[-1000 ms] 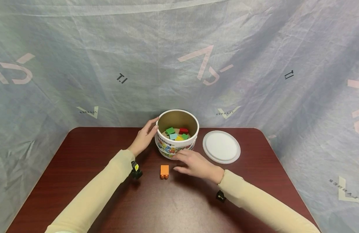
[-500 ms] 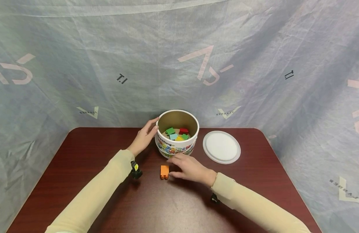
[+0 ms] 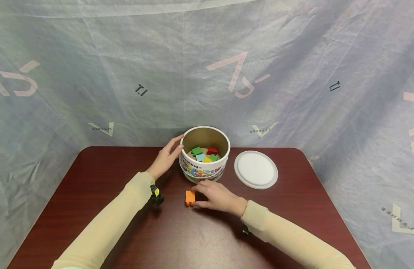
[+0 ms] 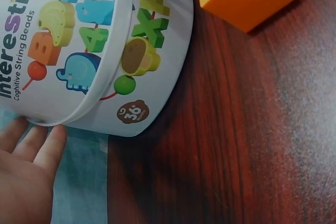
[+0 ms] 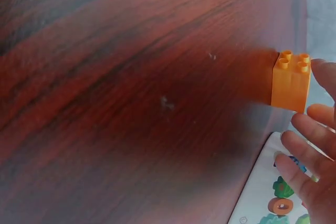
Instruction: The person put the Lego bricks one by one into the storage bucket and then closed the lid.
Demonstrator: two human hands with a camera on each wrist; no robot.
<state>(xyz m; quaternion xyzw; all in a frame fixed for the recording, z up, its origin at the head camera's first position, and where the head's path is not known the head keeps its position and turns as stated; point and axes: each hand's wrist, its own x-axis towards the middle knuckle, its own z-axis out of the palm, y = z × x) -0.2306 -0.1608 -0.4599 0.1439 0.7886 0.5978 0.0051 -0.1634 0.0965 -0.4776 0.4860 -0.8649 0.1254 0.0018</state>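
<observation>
A white bucket [image 3: 204, 170] printed with colourful letters stands near the table's back. My left hand [image 3: 165, 160] rests against its left side, with straight fingers touching the outer wall in the left wrist view. An orange toy brick [image 3: 190, 198] lies on the table in front of the bucket. My right hand [image 3: 218, 197] is at the brick's right side, thumb and index spread at its near and far corners. In the right wrist view the brick [image 5: 290, 85] shows its studs; I see no firm pinch on it.
Inside the bucket lie several bricks, among them a green brick [image 3: 196, 151] and a red brick [image 3: 212, 151]. A round white lid [image 3: 256, 170] lies right of the bucket. Behind the dark red table [image 3: 126, 224] hangs a grey cloth [image 3: 180, 67].
My right hand has moved left and slightly nearer, from beside the bucket's front to the orange brick. The brick, the bucket and my left hand have kept their places.
</observation>
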